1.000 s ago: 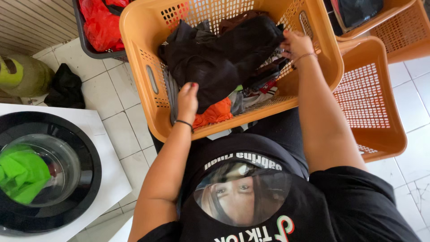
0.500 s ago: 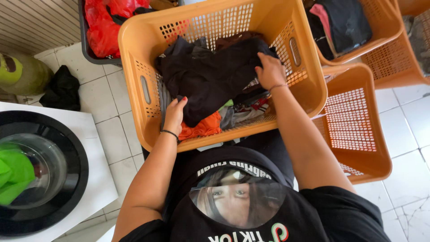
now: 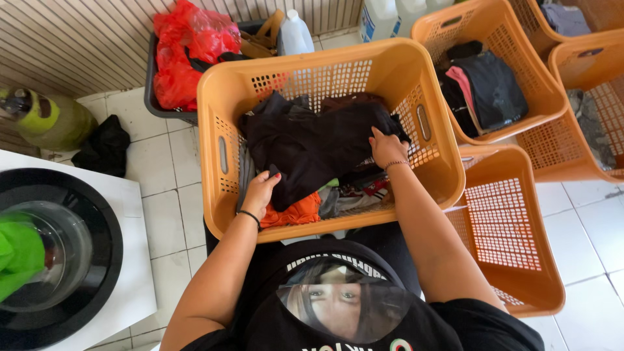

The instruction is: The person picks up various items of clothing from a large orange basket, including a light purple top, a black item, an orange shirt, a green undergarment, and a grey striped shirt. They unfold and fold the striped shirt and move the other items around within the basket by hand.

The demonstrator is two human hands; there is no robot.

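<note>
In the orange laundry basket (image 3: pixel 403 71): black garment (image 3: pixel 312 146), topmost on mixed clothes. Left hand (image 3: pixel 261 192) pinches its near edge; right hand (image 3: pixel 388 147) clamps its far side. Step, by judgement: gathering. Next calls for a clean lift off the pile.

Single head view, worn on me, facing steeply down, close over my arms and orange basket (image 3: pixel 403 71).

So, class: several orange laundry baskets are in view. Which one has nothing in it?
The orange basket at the person's right side, nearest the camera: only bare mesh shows inside. The one holding both hands and the ones behind it all contain clothes.
</note>
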